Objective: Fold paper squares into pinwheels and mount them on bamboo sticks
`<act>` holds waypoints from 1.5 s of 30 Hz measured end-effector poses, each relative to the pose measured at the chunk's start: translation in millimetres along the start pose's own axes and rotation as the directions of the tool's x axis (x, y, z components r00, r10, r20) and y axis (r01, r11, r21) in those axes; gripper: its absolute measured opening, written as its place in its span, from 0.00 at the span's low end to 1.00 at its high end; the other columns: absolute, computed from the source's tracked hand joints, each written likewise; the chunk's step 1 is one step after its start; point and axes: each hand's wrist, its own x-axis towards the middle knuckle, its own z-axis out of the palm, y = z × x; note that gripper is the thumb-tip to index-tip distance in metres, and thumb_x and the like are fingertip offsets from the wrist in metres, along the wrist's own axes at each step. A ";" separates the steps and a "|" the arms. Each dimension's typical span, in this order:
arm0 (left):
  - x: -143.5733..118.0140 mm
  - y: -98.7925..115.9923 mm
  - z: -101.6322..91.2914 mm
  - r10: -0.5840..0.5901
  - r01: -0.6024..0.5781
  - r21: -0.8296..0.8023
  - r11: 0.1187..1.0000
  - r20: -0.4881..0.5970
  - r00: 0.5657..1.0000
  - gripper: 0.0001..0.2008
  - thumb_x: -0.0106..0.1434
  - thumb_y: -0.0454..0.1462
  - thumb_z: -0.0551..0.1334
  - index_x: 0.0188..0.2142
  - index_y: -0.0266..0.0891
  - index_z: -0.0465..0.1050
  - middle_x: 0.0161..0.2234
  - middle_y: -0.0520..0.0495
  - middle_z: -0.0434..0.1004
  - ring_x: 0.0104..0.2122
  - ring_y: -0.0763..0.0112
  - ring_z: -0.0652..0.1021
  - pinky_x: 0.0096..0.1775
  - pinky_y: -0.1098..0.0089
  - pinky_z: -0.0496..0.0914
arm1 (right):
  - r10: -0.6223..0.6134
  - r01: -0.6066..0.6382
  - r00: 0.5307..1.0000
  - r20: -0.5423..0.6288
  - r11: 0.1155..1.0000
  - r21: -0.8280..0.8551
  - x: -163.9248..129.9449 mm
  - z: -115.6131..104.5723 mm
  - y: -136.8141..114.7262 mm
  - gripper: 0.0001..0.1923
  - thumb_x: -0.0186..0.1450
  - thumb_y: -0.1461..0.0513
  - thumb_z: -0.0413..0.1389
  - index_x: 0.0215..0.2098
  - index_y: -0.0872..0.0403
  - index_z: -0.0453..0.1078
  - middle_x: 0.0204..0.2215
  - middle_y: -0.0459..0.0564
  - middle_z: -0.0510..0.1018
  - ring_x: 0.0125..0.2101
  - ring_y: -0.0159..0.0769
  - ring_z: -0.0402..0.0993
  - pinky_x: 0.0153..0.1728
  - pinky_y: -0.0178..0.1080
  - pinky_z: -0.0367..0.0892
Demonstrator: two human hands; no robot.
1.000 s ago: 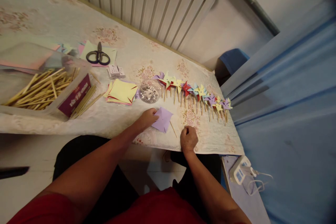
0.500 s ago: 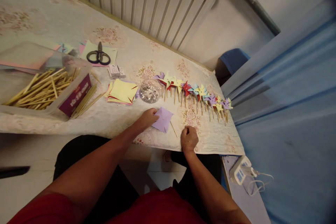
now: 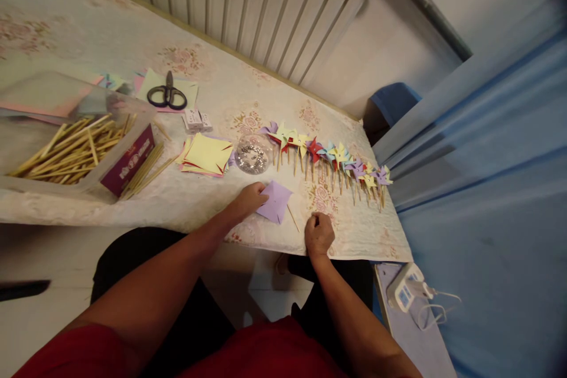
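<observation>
A purple paper square (image 3: 276, 201) lies near the front edge of the cloth-covered table (image 3: 110, 41). My left hand (image 3: 248, 198) rests on the square's left side, fingers pressing it down. A thin wooden stick (image 3: 292, 218) lies just right of the square. My right hand (image 3: 318, 233) sits on the table edge to the right of the stick, fingers curled; whether it holds something small I cannot tell. Behind the square runs a row of several finished paper pinwheels (image 3: 330, 156) on sticks.
A clear round container of small shiny bits (image 3: 252, 155) stands beside a stack of yellow paper squares (image 3: 206, 155). A box of wooden sticks (image 3: 66, 150), scissors (image 3: 167, 94) on paper sheets and a small white box (image 3: 196, 121) lie to the left. A power strip (image 3: 405, 286) sits lower right.
</observation>
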 end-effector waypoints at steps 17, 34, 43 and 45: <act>-1.0 1.1 -0.4 0.006 -0.006 0.015 1.000 -0.008 1.000 0.03 0.52 0.34 0.57 0.29 0.38 0.65 0.24 0.54 0.67 0.25 0.72 0.69 0.26 0.72 0.57 | -0.014 0.014 1.000 -0.013 1.000 0.012 -0.7 -0.6 -0.2 0.12 0.65 0.63 0.48 0.35 0.55 0.75 0.32 0.52 0.79 0.34 0.38 0.72 0.36 0.37 0.62; 0.9 -1.1 -0.3 0.017 -0.018 0.022 1.000 0.010 1.000 0.04 0.52 0.35 0.56 0.29 0.38 0.65 0.25 0.53 0.68 0.26 0.71 0.69 0.26 0.72 0.57 | -0.010 0.010 1.000 -0.012 1.000 0.006 -0.8 -0.5 0.1 0.13 0.65 0.63 0.48 0.35 0.56 0.75 0.32 0.52 0.79 0.33 0.37 0.72 0.36 0.37 0.62; 1.4 -1.6 0.7 0.012 -0.012 0.006 1.000 0.014 1.000 0.04 0.52 0.34 0.56 0.30 0.38 0.65 0.25 0.53 0.67 0.26 0.71 0.69 0.26 0.72 0.57 | -0.004 0.004 1.000 -0.014 1.000 0.006 -1.1 0.0 0.8 0.13 0.65 0.63 0.48 0.35 0.56 0.75 0.32 0.52 0.79 0.33 0.37 0.72 0.36 0.37 0.62; 1.2 -1.3 0.6 0.016 -0.016 0.010 1.000 0.011 1.000 0.04 0.52 0.34 0.57 0.29 0.38 0.65 0.24 0.53 0.67 0.26 0.71 0.69 0.26 0.72 0.57 | -0.005 0.005 1.000 -0.012 1.000 0.008 -1.0 0.1 0.9 0.13 0.65 0.63 0.48 0.36 0.56 0.75 0.33 0.52 0.79 0.33 0.37 0.72 0.36 0.37 0.62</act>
